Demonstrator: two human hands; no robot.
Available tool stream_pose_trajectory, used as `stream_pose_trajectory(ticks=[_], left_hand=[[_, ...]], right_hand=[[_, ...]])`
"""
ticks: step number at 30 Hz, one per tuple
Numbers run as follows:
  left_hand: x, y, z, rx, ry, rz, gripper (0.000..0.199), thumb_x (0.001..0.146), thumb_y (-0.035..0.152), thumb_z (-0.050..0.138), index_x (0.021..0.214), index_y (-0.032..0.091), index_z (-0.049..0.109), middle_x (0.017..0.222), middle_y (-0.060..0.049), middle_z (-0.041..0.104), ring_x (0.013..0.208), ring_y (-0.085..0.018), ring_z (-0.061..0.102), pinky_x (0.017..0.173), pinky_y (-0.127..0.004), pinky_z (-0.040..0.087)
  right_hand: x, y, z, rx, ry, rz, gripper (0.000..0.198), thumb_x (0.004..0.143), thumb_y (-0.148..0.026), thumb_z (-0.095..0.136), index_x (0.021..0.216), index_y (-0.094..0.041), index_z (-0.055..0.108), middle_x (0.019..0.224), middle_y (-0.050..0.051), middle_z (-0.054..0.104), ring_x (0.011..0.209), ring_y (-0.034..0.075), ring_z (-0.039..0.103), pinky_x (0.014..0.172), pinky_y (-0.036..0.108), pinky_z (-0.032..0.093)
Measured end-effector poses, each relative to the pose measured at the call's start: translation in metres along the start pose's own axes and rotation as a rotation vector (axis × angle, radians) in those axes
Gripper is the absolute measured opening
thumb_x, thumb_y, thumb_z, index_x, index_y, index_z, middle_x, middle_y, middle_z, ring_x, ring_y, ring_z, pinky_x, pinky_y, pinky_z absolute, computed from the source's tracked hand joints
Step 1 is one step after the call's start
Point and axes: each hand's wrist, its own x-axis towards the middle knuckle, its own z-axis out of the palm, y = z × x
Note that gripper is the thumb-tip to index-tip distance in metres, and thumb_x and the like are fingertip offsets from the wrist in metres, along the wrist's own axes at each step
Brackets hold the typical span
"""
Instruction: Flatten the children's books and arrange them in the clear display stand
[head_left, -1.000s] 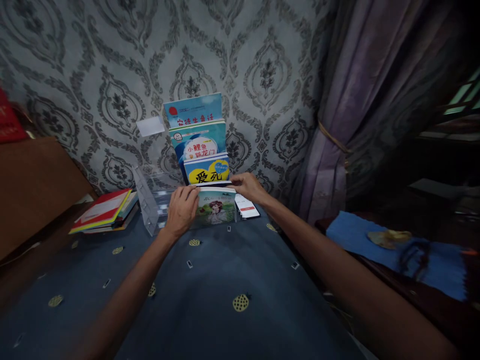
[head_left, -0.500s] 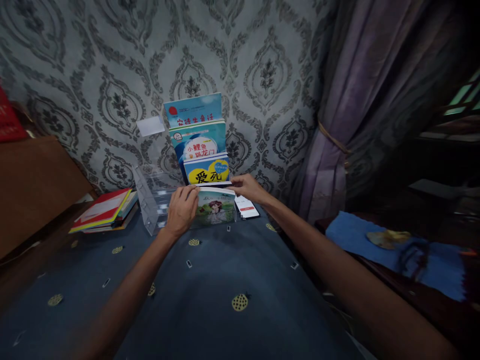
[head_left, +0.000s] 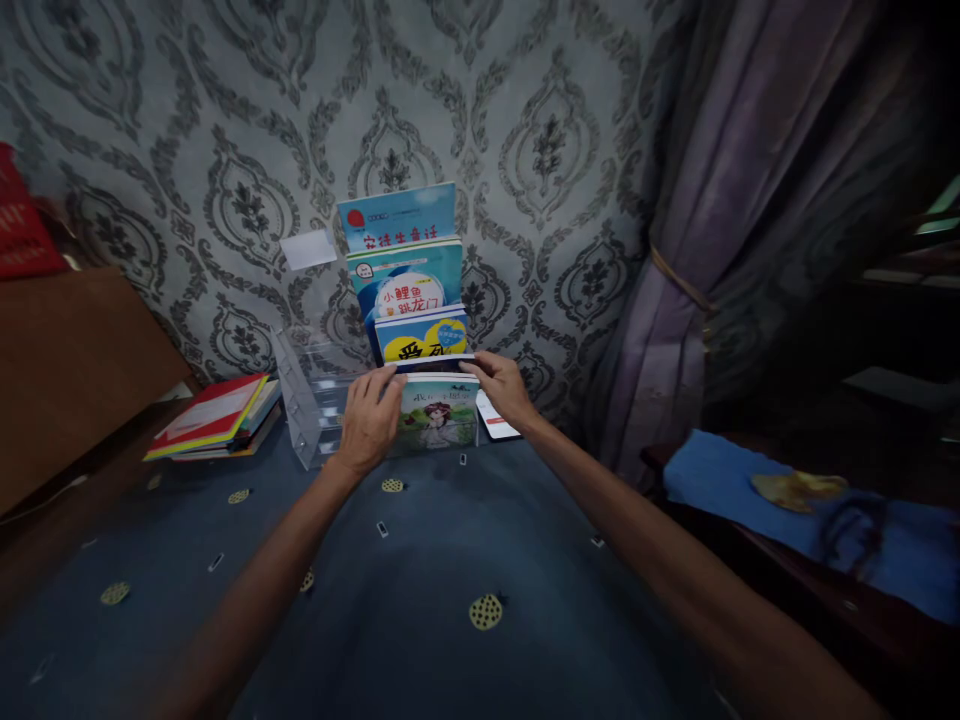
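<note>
A clear tiered book stand (head_left: pixel 300 425) holds several picture books in stepped rows. My left hand (head_left: pixel 370 415) grips the left end of a dark-covered book (head_left: pixel 435 368), whose pale top edge shows. At its right end my right hand (head_left: pixel 501 385) has thumb and fingers closed on the same book. In front of it stands a green book with a girl on its cover (head_left: pixel 439 412). Behind rise a blue and yellow book (head_left: pixel 424 338), a teal book (head_left: pixel 409 290) and a light blue book (head_left: pixel 397 215). The dark book's lower part is hidden by the green one.
A pile of books with a red one on top (head_left: pixel 214 412) lies left of the stand. A lit phone (head_left: pixel 496 415) rests behind my right hand. Brown box (head_left: pixel 82 370) at left, purple curtain (head_left: pixel 667 250) at right, blue cloth (head_left: pixel 712 470) on a side surface.
The dark book stands slightly higher, covering more of the blue and yellow book. Both hands stay at its ends. The whole view has shifted a little.
</note>
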Motion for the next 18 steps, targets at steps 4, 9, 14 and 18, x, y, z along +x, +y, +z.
stream_pose_trajectory(ticks=[4, 9, 14, 18], left_hand=[[-0.001, 0.0, 0.0, -0.016, -0.021, -0.015, 0.029, 0.102, 0.021, 0.043, 0.122, 0.018, 0.062, 0.12, -0.014, 0.065, 0.113, -0.028, 0.058, 0.096, -0.043, 0.047], [0.003, -0.004, 0.0, -0.011, -0.087, -0.021, 0.024, 0.101, 0.022, 0.045, 0.118, 0.02, 0.062, 0.117, -0.011, 0.064, 0.11, -0.027, 0.058, 0.094, -0.04, 0.048], [0.018, -0.013, -0.002, 0.035, -0.241, -0.04, 0.028, 0.099, 0.027, 0.053, 0.124, 0.015, 0.056, 0.115, -0.012, 0.064, 0.107, -0.027, 0.058, 0.09, -0.037, 0.049], [0.033, -0.017, -0.004, 0.133, -0.371, 0.001, 0.028, 0.096, 0.026, 0.058, 0.122, 0.015, 0.056, 0.118, -0.013, 0.061, 0.108, -0.028, 0.056, 0.091, -0.039, 0.049]], right_hand=[[0.013, -0.014, -0.009, 0.062, 0.141, -0.023, 0.034, 0.085, -0.054, 0.062, 0.072, -0.023, 0.057, 0.064, -0.003, 0.048, 0.06, 0.014, 0.045, 0.056, 0.027, 0.039], [0.025, -0.042, -0.033, -0.01, 0.343, -0.218, 0.031, 0.093, -0.046, 0.062, 0.073, -0.023, 0.056, 0.064, -0.005, 0.043, 0.059, 0.013, 0.045, 0.054, 0.025, 0.039], [0.019, -0.072, -0.056, -0.11, 0.598, -0.406, 0.034, 0.096, -0.048, 0.06, 0.075, -0.021, 0.057, 0.065, -0.006, 0.04, 0.06, 0.011, 0.048, 0.058, 0.025, 0.042], [0.012, -0.087, -0.07, -0.136, 0.785, -0.471, 0.041, 0.095, -0.055, 0.059, 0.071, -0.022, 0.051, 0.063, -0.007, 0.036, 0.051, 0.009, 0.039, 0.052, 0.024, 0.039]])
